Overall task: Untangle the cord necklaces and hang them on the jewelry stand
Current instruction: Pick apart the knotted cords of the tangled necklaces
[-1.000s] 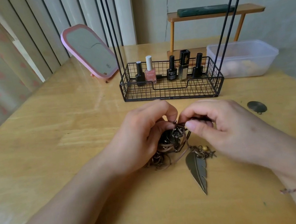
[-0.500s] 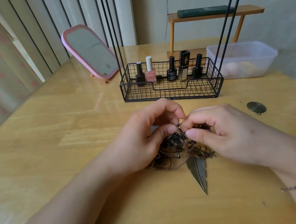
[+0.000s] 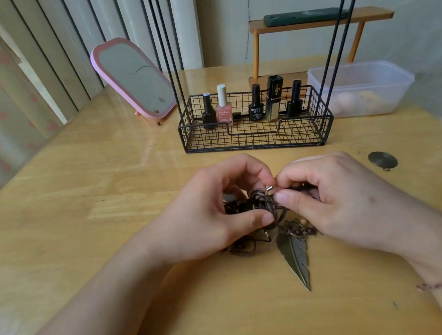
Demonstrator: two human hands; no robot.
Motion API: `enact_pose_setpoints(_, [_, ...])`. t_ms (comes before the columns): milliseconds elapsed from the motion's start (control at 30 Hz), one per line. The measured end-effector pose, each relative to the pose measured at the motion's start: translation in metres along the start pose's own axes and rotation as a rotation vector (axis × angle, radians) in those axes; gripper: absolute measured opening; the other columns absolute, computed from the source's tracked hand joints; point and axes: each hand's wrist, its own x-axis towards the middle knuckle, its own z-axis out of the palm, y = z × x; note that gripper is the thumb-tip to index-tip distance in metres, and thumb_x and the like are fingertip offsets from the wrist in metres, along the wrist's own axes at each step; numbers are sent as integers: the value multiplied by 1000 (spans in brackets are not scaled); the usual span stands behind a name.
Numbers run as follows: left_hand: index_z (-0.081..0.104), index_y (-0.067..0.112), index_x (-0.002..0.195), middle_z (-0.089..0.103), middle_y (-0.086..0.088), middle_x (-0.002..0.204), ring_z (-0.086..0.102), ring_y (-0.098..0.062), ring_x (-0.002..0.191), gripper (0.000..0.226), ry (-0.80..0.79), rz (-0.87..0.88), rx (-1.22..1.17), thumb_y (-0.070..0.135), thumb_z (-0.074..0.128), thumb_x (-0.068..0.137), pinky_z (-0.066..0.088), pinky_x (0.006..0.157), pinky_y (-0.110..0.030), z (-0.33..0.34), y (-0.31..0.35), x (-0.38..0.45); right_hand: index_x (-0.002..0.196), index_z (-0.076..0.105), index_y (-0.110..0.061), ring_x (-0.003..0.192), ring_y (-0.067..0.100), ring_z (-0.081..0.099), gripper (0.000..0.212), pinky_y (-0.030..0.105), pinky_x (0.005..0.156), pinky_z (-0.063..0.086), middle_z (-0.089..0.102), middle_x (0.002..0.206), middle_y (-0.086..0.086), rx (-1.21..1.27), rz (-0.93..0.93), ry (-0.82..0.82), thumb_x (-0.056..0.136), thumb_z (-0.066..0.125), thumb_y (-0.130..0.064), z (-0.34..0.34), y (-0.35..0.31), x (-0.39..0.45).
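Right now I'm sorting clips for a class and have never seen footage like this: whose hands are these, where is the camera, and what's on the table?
There is no machine here. A camera worn on a person's head looks forward and down, so the two arms reaching in from the bottom are that person's own.

The left hand grips a tangled clump of brown cord necklaces just above the wooden table. The right hand pinches one cord end near a small metal clasp. A feather pendant lies flat on the table below them.

Behind stands a black wire basket holding nail polish bottles, with thin black rods rising from it, probably the jewelry stand. Nothing hangs on it in view. A pink mirror leans to its left, a plastic tub sits to its right.
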Motion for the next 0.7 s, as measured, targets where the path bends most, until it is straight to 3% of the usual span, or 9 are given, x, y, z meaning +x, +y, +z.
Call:
enact_pose_setpoints(100, [64,13,97,66,-6,86,63,-22,79,25,18,-33,29,7,79,78,55,79,-38,-4,1,1,74,65,-24,67,-4,49,14,8,60,35,52,66,-16,-7,-28,21,86,60,-26,0,-3,1])
enact_pose_setpoints(333, [71,20,87,70,-6,79,62,-24,71,22,78,-30,92,15,86,72,54,70,-30,-5,3,0,81,69,-17,75,-1,50,11,6,68,34,56,75,-13,-39,-62,140,88,61,-20,5,0,2])
enact_pose_setpoints(433, [72,19,83,67,2,72,58,-13,64,18,100,-36,42,20,84,70,50,63,-23,-5,4,0,82,70,-16,74,4,46,10,6,70,34,56,77,-12,-38,-89,185,88,62,-18,7,0,2])
enact_pose_setpoints(500, [73,11,83,65,-4,70,58,-15,65,19,109,-45,-23,19,84,71,51,63,-32,-5,3,1,83,70,-15,76,4,48,9,7,71,35,56,78,-12,-33,-104,206,88,63,-16,7,0,2])
enact_pose_setpoints(600, [73,0,90,64,-27,80,58,-29,70,22,96,-49,-135,14,82,74,52,69,-48,-7,1,1,83,71,-15,77,3,49,9,8,72,36,59,78,-9,-26,-108,253,88,63,-15,6,0,2])
enact_pose_setpoints(700, [73,-1,96,62,-32,85,58,-45,74,23,49,-46,-178,7,81,75,50,72,-60,-11,0,0,82,71,-16,74,-1,47,9,6,70,35,59,77,-9,-19,-99,275,87,64,-15,5,0,2])
